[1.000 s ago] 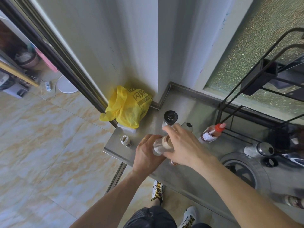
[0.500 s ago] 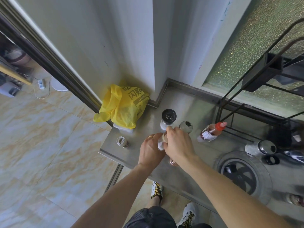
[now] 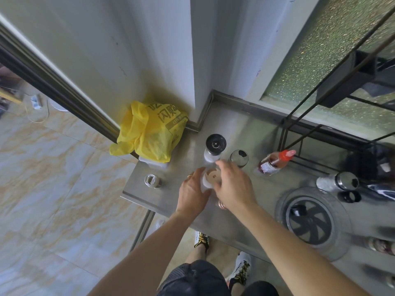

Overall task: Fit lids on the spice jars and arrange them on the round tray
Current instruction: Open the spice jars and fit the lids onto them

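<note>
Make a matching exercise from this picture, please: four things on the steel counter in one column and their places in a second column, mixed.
1. yellow plastic bag
2. red-capped bottle
3. small glass jar
4. round tray

a. at the right, holding no jars
b. near the counter's left edge
c. in the wall corner
d. lying on its side

Pairs: 1-c, 2-d, 3-b, 4-a

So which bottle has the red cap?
The squeeze bottle of reddish sauce, right of the hands. It leans on the steel counter, while the black-topped grinder and the other jars have dark, clear or tan tops.
</note>
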Demonstrator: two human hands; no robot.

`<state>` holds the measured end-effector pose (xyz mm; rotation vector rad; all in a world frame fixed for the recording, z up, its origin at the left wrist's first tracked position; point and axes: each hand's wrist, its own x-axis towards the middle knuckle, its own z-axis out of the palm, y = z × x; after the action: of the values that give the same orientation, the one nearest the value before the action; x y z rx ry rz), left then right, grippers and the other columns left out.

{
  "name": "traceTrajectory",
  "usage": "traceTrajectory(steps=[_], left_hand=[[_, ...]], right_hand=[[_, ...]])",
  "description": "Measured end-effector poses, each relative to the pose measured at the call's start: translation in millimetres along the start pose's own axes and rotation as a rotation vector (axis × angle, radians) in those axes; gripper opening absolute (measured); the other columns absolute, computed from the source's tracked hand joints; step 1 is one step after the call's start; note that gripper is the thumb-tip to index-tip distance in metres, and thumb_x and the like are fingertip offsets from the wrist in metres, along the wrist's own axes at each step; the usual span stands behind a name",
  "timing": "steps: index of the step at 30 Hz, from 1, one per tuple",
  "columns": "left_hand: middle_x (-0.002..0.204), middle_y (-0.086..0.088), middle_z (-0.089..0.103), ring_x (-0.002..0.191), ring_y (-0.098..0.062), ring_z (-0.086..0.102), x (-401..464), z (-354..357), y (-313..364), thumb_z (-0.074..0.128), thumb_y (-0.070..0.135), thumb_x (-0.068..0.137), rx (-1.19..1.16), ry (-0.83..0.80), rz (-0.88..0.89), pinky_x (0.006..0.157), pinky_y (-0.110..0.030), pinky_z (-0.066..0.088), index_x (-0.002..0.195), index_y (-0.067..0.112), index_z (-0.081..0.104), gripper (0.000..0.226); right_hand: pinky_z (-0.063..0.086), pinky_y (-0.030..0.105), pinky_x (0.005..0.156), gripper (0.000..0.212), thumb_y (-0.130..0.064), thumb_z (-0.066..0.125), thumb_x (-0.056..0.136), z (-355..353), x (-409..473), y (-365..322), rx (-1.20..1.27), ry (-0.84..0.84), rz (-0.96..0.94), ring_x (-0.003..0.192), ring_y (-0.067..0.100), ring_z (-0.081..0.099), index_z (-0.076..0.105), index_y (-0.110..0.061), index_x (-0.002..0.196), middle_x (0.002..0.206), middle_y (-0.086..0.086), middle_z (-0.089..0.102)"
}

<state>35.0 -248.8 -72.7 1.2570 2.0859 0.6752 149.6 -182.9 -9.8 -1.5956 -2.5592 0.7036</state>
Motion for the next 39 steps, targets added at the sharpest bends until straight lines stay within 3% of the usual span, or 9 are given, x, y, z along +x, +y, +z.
traceTrajectory(steps=[5, 8, 12, 16, 20, 24, 29, 34, 39], left_hand=[[0.121, 0.0, 0.066, 0.105, -0.019, 0.065, -34.1, -8.5, -16.4, 0.073, 0.009, 0.08, 0.025, 0.027, -0.005, 0.091, -0.036, 0.054, 0.129, 0.021, 0.056, 0.053], [0.117, 0.003, 0.065, 0.101, -0.012, 0.065, -54.7, -2.1, -18.2, 0.07, 0.01, 0.085, 0.009, 0.009, -0.029, 0.089, -0.029, 0.055, 0.122, 0.022, 0.059, 0.04], [0.123, 0.007, 0.063, 0.103, -0.008, 0.064, -71.0, 12.1, -16.0, 0.074, 0.022, 0.087, 0.021, -0.067, -0.005, 0.089, -0.02, 0.051, 0.127, 0.027, 0.057, 0.044], [0.129, 0.008, 0.061, 0.108, -0.012, 0.064, -71.1, 27.7, -5.9, 0.078, 0.035, 0.08, 0.029, -0.12, 0.024, 0.094, -0.033, 0.054, 0.133, 0.031, 0.05, 0.06], [0.129, 0.006, 0.062, 0.112, -0.016, 0.063, -64.5, 41.5, 7.5, 0.08, 0.034, 0.079, 0.007, -0.107, 0.029, 0.096, -0.036, 0.052, 0.134, 0.031, 0.048, 0.064], [0.113, 0.01, 0.068, 0.101, -0.011, 0.066, -62.0, 55.3, 15.4, 0.077, 0.034, 0.083, 0.008, -0.047, 0.022, 0.09, -0.031, 0.053, 0.121, 0.032, 0.053, 0.045], [0.098, 0.013, 0.07, 0.088, -0.007, 0.067, -63.7, 60.6, 18.7, 0.074, 0.037, 0.085, -0.036, 0.032, 0.0, 0.081, -0.032, 0.056, 0.106, 0.031, 0.059, 0.026], [0.097, 0.016, 0.069, 0.086, -0.004, 0.065, -68.1, 57.9, 37.4, 0.074, 0.04, 0.084, -0.055, 0.052, 0.068, 0.08, -0.029, 0.055, 0.103, 0.033, 0.061, 0.024], [0.099, 0.015, 0.068, 0.087, -0.006, 0.065, -66.0, 54.4, 62.6, 0.072, 0.039, 0.079, -0.087, 0.044, 0.154, 0.08, -0.029, 0.054, 0.106, 0.034, 0.063, 0.029]], right_hand=[[0.052, 0.041, 0.078, 0.035, 0.0, 0.067, 0.082, -18.4, -37.5, 54.2, 0.153, 0.213, 0.109, 0.09, 0.029, 0.066, 0.063, -0.012, 0.114, 0.105, 0.006, 0.069], [0.053, 0.04, 0.079, 0.042, 0.006, 0.063, 0.078, -6.5, -55.6, 86.1, 0.154, 0.13, 0.192, 0.09, 0.027, 0.066, 0.062, -0.014, 0.115, 0.105, 0.003, 0.068], [0.049, 0.038, 0.087, 0.049, -0.005, 0.07, 0.082, 9.4, -67.7, 102.0, 0.127, -0.042, 0.257, 0.103, 0.025, 0.061, 0.057, -0.016, 0.127, 0.115, 0.004, 0.062], [0.05, 0.037, 0.094, 0.058, -0.021, 0.075, 0.083, 26.3, -67.1, 98.3, 0.076, -0.155, 0.202, 0.115, 0.027, 0.057, 0.049, -0.023, 0.135, 0.125, 0.006, 0.056], [0.053, 0.035, 0.09, 0.058, -0.026, 0.073, 0.085, 47.5, -58.3, 97.1, -0.034, -0.195, 0.13, 0.112, 0.027, 0.055, 0.046, -0.029, 0.137, 0.124, 0.005, 0.048], [0.052, 0.034, 0.087, 0.042, -0.018, 0.074, 0.083, 59.9, -54.5, 102.6, -0.036, -0.136, 0.085, 0.104, 0.027, 0.059, 0.058, -0.022, 0.122, 0.116, 0.006, 0.049], [0.052, 0.033, 0.083, 0.042, -0.017, 0.082, 0.074, 29.2, -63.3, 107.3, 0.293, 0.071, 0.252, 0.096, 0.022, 0.06, 0.06, -0.019, 0.109, 0.108, 0.004, 0.055], [0.049, 0.008, 0.071, 0.038, -0.01, 0.084, 0.07, -32.5, -87.6, 84.2, 0.676, 0.22, 0.208, 0.086, 0.001, 0.065, 0.058, -0.017, 0.097, 0.094, -0.007, 0.066], [0.05, 0.019, 0.077, 0.033, -0.019, 0.083, 0.071, -61.0, -101.3, 78.2, 0.557, 0.217, 0.012, 0.086, 0.007, 0.064, 0.058, -0.026, 0.091, 0.097, -0.015, 0.07]])
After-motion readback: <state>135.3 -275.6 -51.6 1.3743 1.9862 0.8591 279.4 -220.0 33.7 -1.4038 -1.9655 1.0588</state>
